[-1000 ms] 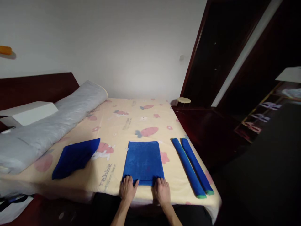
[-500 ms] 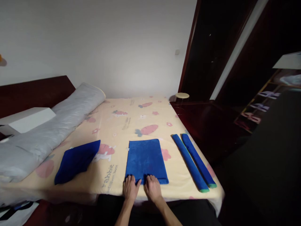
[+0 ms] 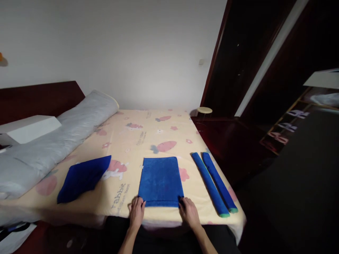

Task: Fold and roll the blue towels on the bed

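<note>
A blue towel (image 3: 161, 180) lies flat on the bed in front of me, its near edge turned up in a narrow fold. At the towel's near left corner, my left hand (image 3: 137, 212) has its fingers closed on the edge. My right hand (image 3: 189, 213) grips the near right corner the same way. To the right lie two rolled blue towels (image 3: 209, 183), side by side, with green at their near ends. Another blue towel (image 3: 83, 178) rests loosely crumpled to the left.
The bed (image 3: 127, 141) has a cream sheet with carrots and rabbits. A grey rolled bedding piece (image 3: 79, 123) and a white box (image 3: 34, 129) lie along its left side. Beyond the far right corner stands a round stool (image 3: 204, 110). A shoe rack (image 3: 284, 123) is at right.
My hands have moved apart from the middle of the towel's near edge to its two near corners. The view has shifted slightly.
</note>
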The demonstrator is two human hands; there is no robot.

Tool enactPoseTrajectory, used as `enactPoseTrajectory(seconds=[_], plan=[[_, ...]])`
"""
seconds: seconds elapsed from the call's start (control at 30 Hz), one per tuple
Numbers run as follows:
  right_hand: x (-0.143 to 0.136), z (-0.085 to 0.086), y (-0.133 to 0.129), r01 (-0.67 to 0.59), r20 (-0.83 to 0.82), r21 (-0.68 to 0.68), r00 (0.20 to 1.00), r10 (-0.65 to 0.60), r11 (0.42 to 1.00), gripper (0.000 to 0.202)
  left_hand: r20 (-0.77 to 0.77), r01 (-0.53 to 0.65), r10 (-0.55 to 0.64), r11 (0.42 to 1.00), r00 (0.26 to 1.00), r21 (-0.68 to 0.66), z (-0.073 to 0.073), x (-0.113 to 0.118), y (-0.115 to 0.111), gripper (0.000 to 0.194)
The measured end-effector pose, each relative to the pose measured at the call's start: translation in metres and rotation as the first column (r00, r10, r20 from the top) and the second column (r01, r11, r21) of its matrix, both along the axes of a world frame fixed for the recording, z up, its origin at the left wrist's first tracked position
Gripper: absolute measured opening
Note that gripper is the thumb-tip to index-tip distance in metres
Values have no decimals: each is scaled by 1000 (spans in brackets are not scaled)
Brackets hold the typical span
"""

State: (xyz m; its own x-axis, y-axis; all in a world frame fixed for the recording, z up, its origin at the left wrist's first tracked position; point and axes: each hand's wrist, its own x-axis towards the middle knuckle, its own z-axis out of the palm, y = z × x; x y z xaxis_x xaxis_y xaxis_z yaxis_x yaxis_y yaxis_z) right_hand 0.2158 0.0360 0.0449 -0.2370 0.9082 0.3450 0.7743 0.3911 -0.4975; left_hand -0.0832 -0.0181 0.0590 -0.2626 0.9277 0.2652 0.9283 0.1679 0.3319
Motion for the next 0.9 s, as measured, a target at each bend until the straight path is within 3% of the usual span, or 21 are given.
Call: enactPoseTrajectory(seconds=[0.23,0.43,0.5,0.6,0.7,0.77,0.83,0.9], plan=[[6,0,0,50,-56,-11,997,-51,999,17,99,-70,66,997,993,31,-3,-4,2,18],[8,0,1,17,-82,-51,996,-21,999,20,112,-131,125,990,986,47,7,-9,1,21],[7,0,1,28,-84,-56,996,-32,998,21,87,-127,122,990,989,57,14,6,3,24],[5,0,1,42,-91,-48,995,-47,998,22,36,105,-107,993,994,57,22,51,6,35],[3,2,1,42,-82,-44,996,-46,998,23,16,350,-351,936,936,44,19,105,8,55],[3,3,1,39,-67,-44,997,-42,998,22,3,398,-398,917,917,24,11,131,7,65],[4,4,1,38,-52,-44,998,-41,998,22,-12,403,-403,915,915,-9,2,142,4,65],[6,5,0,37,-40,-47,998,-39,998,22,-19,399,-400,916,916,-49,-6,134,0,61]])
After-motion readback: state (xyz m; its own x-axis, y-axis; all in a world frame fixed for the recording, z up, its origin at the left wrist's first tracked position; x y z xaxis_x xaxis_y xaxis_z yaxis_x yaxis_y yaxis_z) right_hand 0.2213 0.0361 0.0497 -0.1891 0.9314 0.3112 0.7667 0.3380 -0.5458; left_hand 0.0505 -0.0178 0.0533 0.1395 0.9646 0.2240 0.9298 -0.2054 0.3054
